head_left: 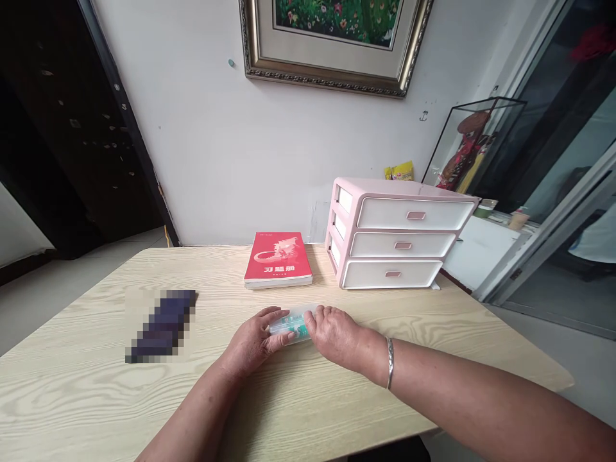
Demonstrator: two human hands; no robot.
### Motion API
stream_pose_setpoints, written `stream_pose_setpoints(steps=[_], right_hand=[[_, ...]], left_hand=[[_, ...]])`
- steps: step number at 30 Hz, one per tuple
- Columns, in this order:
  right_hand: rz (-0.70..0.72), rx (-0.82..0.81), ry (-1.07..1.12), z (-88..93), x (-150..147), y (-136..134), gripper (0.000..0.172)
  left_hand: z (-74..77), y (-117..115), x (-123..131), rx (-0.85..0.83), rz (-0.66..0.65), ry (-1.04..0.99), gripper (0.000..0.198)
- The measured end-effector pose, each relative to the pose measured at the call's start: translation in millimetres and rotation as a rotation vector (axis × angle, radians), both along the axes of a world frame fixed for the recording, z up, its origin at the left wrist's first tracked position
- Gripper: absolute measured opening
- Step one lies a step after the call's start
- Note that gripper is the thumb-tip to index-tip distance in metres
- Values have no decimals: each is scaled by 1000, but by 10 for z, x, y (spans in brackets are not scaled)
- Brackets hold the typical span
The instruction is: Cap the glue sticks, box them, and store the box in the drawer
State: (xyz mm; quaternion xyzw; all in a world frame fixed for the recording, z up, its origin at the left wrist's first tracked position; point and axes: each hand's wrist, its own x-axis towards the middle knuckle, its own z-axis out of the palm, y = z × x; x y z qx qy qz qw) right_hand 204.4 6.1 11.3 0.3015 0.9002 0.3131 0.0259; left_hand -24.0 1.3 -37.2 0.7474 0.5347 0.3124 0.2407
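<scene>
A small clear plastic case (291, 325) with green and red contents lies on the light wooden table (96, 398), near the middle. My left hand (253, 344) grips its left end, fingers curled round it. The case's right end sits under the closed fingers of my right hand (333, 334), whose wrist carries a silver bracelet. Most of the case is hidden by my fingers.
A red book (278, 258) lies behind my hands. To its right stands a pink three-drawer organiser (395, 233), drawers closed. A dark pixelated object (162, 324) lies at the left. A framed picture (332, 40) hangs on the wall; a glass display case (474, 144) is at right.
</scene>
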Motion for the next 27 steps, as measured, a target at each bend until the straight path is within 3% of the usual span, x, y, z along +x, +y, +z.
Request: stream_pose_setpoints(steps=[7,15,20,24,27], right_hand=[[2,-122,4,99,21,55,16],[70,-91,255,-135,190,-21,17],[165,-65,377,-249,86,-186,19],[242,-22,373,-327,-34,-238,27],[254,-76,346,-292,-57,-208,25]], left_hand=[[-3,-41,43,16,-51,-32,67],[34,-86,44,84,-109,64,78],[25,-89,55,137,-168,120,94],[40,-97,48,86,-197,62,94],[21,-94,26,29,-216,-67,90]])
